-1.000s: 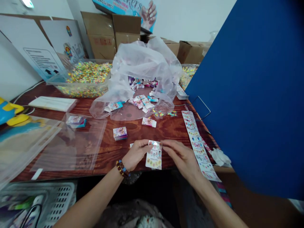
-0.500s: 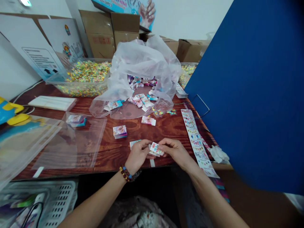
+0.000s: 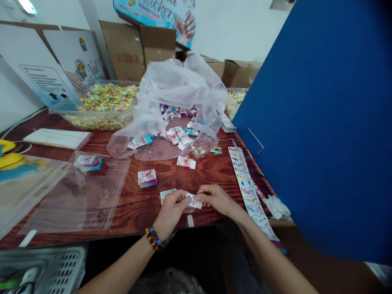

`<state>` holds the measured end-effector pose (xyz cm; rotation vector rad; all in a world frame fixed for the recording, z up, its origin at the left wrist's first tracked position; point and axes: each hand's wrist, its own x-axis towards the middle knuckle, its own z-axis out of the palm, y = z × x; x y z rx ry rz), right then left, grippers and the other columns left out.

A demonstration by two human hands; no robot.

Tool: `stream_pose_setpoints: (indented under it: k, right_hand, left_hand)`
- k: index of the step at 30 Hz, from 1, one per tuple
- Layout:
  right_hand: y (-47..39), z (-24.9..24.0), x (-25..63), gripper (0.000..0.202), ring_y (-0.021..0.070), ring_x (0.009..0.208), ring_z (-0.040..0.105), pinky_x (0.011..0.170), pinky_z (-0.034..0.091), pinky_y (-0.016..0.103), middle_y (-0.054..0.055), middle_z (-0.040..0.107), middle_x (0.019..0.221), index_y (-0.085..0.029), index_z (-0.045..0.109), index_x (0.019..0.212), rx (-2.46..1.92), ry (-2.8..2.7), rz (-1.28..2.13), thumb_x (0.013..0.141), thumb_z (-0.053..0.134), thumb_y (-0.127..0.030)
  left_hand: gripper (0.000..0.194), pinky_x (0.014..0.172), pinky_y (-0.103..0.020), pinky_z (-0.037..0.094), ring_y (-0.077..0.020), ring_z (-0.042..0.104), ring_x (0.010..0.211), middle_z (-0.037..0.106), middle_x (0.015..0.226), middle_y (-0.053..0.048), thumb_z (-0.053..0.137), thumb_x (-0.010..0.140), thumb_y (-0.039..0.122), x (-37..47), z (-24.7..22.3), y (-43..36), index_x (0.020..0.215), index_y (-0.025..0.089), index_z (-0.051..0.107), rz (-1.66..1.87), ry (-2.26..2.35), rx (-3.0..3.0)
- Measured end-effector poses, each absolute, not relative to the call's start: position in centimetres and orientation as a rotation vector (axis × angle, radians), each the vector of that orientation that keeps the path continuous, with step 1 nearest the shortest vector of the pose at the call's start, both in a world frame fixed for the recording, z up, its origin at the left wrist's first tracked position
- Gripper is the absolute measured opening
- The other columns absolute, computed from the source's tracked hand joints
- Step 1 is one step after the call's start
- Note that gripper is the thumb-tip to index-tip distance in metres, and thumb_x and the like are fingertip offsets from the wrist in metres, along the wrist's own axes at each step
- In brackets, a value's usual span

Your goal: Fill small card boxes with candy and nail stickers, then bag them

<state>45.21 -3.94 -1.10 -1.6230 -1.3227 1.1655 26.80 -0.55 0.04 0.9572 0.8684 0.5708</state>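
Far left there's a white plastic basket sitting lower than the counter, so I'd guess it's parked there to save room up top. A flat clear bag has a little pile of boxes on its far part. Next over, a neat stack of small boxes is beyond the left hand, probably squared up so it doesn't topple or spread. There's also a printed card lying right by that hand, in easy reach.

The left hand comes in from the near side, wrist low, thumb on top, pinching the left end of a small printed piece. That piece is between the two hands, near the front edge. A single small box lies beyond it, in front of the big cloudy bag, whose mouth faces the person, handy for getting at the loose boxes inside.

The right hand mirrors the left, fingers bent and thumb in, gripping the right end. Looks like a two-ended hold to keep something that light steady. Can't tell what the fingers underneath are doing. Further right, a long printed strip runs lengthwise beside the forearm, likely out of the way but close, with crumpled tissue next to it.
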Motion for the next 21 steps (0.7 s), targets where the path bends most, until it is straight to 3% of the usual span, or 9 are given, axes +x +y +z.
stream_pose_setpoints:
  k: [1,4,6,10,18,21]
  right_hand:
    - [-3.0,-0.9,46.8,0.022,0.0146,0.062,0.058,0.058,0.044,0.025,0.000,0.064,0.065,-0.018,0.065,0.070,-1.688,-1.413,1.069,0.080,0.060,-0.038]
    - [0.6,-0.4,51.9,0.022,0.0191,0.082,0.063,0.071,0.045,0.028,0.004,0.070,0.088,-0.020,0.069,0.086,-2.188,-1.408,0.293,0.089,0.051,-0.032]
    - [2.6,-0.4,54.6,0.023,0.0241,0.094,0.061,0.078,0.043,0.033,0.011,0.069,0.101,-0.019,0.070,0.093,-2.298,-1.378,0.155,0.089,0.049,-0.024]
    - [3.6,-0.8,55.9,0.021,0.0251,0.097,0.060,0.083,0.040,0.033,0.014,0.068,0.102,-0.016,0.074,0.088,-2.292,-1.530,0.187,0.086,0.052,-0.014]
    - [-0.1,-1.6,53.7,0.019,0.0186,0.085,0.062,0.074,0.041,0.027,0.005,0.070,0.092,-0.020,0.070,0.088,-2.246,-1.619,0.301,0.090,0.053,-0.028]
    - [0.4,-1.8,53.6,0.014,0.0195,0.083,0.061,0.069,0.039,0.028,0.006,0.068,0.096,-0.022,0.068,0.092,-2.279,-1.502,0.317,0.084,0.062,-0.030]
  left_hand:
    - [0.037,0.069,-0.029,0.058,-0.0168,0.068,0.070,0.070,0.074,-0.002,0.080,0.062,0.045,26.9,0.0,-0.5,0.077,0.014,0.065,0.565,0.876,0.961]
    - [0.037,0.070,-0.030,0.058,-0.0171,0.068,0.071,0.069,0.074,-0.002,0.079,0.063,0.046,27.0,0.0,-0.7,0.078,0.014,0.066,0.553,0.875,0.977]
    - [0.039,0.071,-0.030,0.058,-0.0176,0.068,0.072,0.070,0.075,-0.003,0.078,0.064,0.048,26.9,0.2,-0.8,0.079,0.014,0.066,0.547,0.871,0.976]
    - [0.042,0.071,-0.029,0.058,-0.0179,0.069,0.074,0.072,0.078,-0.004,0.078,0.063,0.049,26.2,0.5,-0.6,0.082,0.014,0.066,0.551,0.875,0.959]
    - [0.044,0.071,-0.029,0.058,-0.0184,0.070,0.075,0.072,0.080,-0.005,0.079,0.062,0.049,26.2,1.0,-0.2,0.085,0.013,0.066,0.536,0.879,0.958]
    - [0.043,0.070,-0.029,0.058,-0.0183,0.069,0.074,0.070,0.079,-0.004,0.079,0.062,0.049,26.5,0.9,-0.5,0.082,0.013,0.066,0.543,0.869,0.976]
